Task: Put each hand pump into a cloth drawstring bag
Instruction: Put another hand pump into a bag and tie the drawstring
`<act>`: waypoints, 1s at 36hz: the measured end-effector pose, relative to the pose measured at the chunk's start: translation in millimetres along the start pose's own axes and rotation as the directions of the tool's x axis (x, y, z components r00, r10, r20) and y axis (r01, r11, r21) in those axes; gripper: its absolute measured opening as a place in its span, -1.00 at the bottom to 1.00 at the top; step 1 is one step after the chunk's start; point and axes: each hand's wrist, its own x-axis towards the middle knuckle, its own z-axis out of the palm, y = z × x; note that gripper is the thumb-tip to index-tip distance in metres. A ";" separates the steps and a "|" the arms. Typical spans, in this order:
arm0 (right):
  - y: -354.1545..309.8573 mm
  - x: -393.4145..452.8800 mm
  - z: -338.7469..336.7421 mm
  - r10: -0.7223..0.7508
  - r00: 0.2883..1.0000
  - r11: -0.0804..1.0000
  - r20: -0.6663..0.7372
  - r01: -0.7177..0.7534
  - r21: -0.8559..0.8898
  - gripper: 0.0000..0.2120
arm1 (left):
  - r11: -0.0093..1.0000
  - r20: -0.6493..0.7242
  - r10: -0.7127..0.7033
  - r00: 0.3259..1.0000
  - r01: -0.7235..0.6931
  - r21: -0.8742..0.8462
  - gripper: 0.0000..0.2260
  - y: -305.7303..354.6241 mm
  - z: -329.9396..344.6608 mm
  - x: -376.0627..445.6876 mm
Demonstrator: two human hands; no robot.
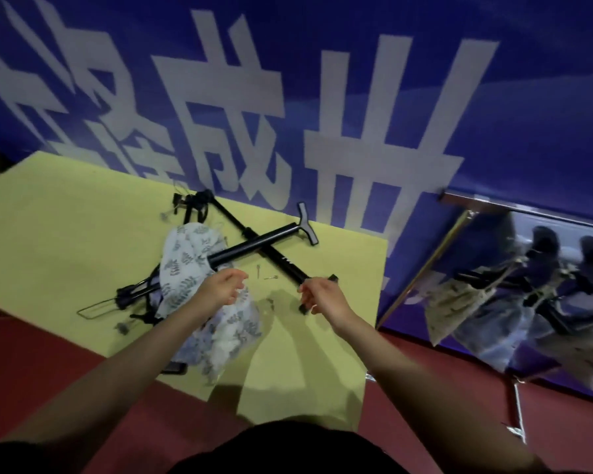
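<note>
Two black hand pumps lie crossed on a yellow-green table. One pump has its T-handle at the far right and its lower end inside a white leaf-patterned cloth bag. The other pump runs from its foot at the far left to its handle near me. My right hand grips that handle. My left hand hovers over the cloth with its fingers loosely curled, holding nothing that I can see. More patterned cloth lies crumpled under my left wrist.
A black hose and a wire foot bracket stick out left of the bag. Small metal needles lie between my hands. A blue banner wall stands behind the table. At the right, a mirror panel leans on the red floor.
</note>
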 end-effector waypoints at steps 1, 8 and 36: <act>1.5 4.8 13.7 0.013 1.000 0.999 0.024 -0.012 -0.033 -0.72 | 1.000 -0.020 -0.001 1.000 0.002 0.022 -0.81 -12.2 -14.6 1.4; 18.9 29.2 87.3 0.160 0.976 0.948 0.148 -0.110 -0.299 -0.73 | 0.977 -0.048 -0.065 0.997 0.074 0.201 -0.76 -71.2 -86.3 4.8; -20.6 112.4 214.3 0.137 0.989 0.961 0.060 -0.118 -0.249 -0.66 | 0.951 -0.009 -0.168 0.986 0.160 -0.265 -0.80 -67.9 -141.0 65.8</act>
